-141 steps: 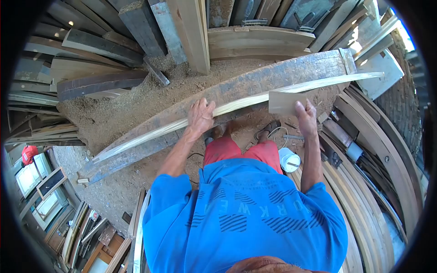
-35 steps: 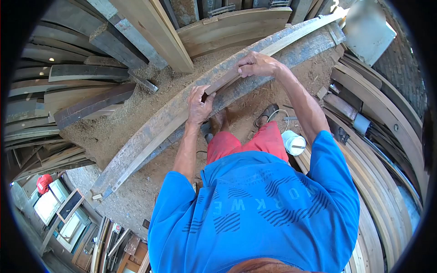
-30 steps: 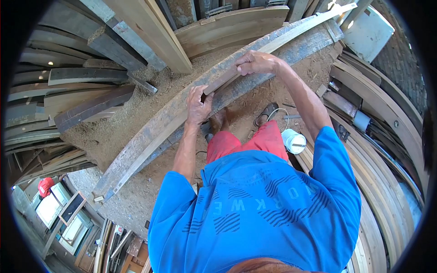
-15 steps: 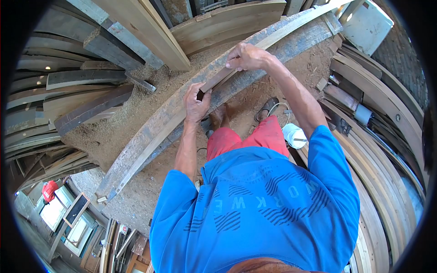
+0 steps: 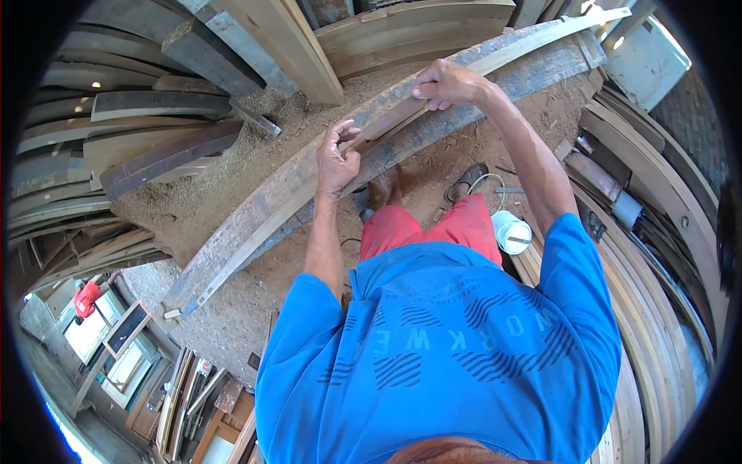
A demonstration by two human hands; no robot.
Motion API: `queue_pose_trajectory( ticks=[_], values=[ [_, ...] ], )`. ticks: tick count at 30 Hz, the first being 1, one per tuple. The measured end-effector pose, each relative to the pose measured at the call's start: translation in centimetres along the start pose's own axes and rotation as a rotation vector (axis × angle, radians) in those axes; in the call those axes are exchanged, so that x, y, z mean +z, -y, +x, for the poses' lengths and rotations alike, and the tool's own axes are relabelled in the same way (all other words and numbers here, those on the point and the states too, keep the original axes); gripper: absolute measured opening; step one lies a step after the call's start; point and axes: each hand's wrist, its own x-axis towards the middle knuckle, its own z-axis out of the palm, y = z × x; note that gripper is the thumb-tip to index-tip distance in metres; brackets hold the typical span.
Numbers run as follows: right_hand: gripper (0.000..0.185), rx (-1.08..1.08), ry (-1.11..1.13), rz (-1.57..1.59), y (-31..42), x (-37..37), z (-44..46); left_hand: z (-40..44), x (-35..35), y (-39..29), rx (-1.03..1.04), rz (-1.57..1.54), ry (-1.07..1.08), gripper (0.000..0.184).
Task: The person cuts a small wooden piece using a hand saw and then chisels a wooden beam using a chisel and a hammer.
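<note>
Sheet [image 5: 386, 124], from where I stand, lies along the beam [image 5: 251, 220], one end pinched by the right hand [image 5: 452, 83], the other by the loosely curled left hand [image 5: 338, 164]; even pressure would probably steady it.

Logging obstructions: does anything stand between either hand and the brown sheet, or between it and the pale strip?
Nothing visible does. The right hand grips one end of the brown sheet, the left hand is at the other, and the sheet lies over the pale strip.
</note>
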Motion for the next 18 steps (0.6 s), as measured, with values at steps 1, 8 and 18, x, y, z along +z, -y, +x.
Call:
queue_pose_trajectory(
  ticks=[1,8,18],
  values=[
    [0.032,-0.005,0.000,0.007,-0.2,0.0,0.1,0.0,0.0,-0.6,0.030,0.052,0.000,0.053],
    [0.033,0.018,0.005,-0.080,0.8,0.1,-0.5,0.9,2.5,-1.7,0.276,0.383,-0.006,0.034],
    [0.040,-0.052,-0.359,0.376,-4.4,-0.1,-2.4,0.7,2.9,-1.6,0.261,0.370,-0.005,0.033]
  ],
)
